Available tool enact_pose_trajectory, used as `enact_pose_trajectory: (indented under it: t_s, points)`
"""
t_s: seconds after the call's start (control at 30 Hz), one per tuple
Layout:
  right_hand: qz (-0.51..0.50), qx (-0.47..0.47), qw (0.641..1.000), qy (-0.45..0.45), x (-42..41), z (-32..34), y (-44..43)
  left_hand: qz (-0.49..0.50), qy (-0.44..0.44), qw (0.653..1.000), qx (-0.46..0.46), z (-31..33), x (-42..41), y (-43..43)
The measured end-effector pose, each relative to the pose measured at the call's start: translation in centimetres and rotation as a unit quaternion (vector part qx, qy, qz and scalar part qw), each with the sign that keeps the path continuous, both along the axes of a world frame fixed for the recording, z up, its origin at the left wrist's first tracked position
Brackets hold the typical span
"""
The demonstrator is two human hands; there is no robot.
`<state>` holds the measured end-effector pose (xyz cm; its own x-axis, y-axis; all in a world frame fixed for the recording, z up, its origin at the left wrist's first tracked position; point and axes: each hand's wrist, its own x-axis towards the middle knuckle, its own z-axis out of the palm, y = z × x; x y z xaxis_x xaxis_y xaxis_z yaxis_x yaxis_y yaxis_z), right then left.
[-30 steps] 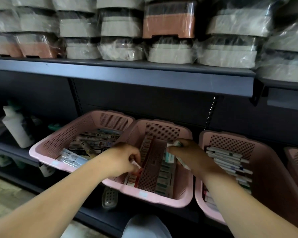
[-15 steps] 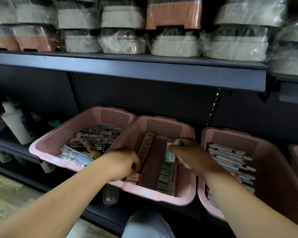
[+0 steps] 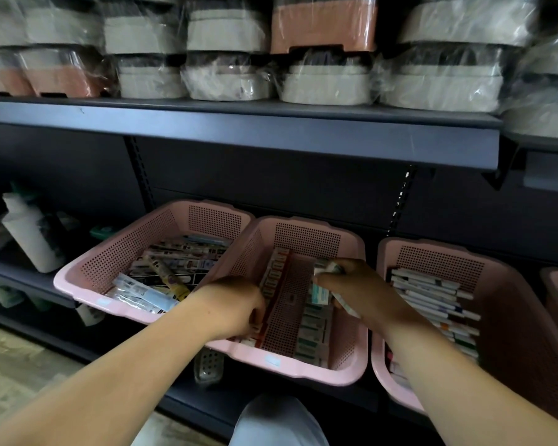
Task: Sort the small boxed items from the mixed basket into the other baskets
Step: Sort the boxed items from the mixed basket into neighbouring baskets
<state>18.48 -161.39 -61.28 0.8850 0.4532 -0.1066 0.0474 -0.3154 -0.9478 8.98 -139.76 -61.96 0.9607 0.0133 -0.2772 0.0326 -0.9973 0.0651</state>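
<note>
Dark steel shelving point(image 3: 271, 136) fills the background, its upper shelf stacked with plastic-wrapped goods point(image 3: 226, 72). On the lower shelf we see three pink perforated baskets side by side. The left basket point(image 3: 126, 252) holds a jumble of tubes and cartons, and we take it for the mixed one. The middle basket point(image 3: 306, 243) holds boxes in rows, and the right basket point(image 3: 438, 262) holds slim cartons in a stack. Both forearms reach forward into the middle basket. The right hand point(image 3: 361, 288) hovers palm-down over its right row, fingers and thumb closed around a few small boxes point(image 3: 329, 268). The left hand point(image 3: 232, 304) curls knuckles-up over the red-and-white row point(image 3: 276, 268); whether it pinches a box we cannot tell. We judge such cartons light, stiff yet crushable and rather slick, best pinched across their long flat faces.
</note>
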Motion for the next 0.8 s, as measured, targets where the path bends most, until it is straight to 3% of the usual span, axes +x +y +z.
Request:
enact_pose_trajectory:
  t_s: [0.3,0.8]
  points:
    - [0.0,-0.014,1.0,-0.011,0.05,-0.07,-0.06,-0.06,0.015,0.998,-0.015,0.52,-0.18,-0.51]
    - [0.0,0.001,1.0,-0.006,0.14,-0.43,0.0,-0.062,-0.005,0.998,-0.011,0.54,-0.21,-0.4]
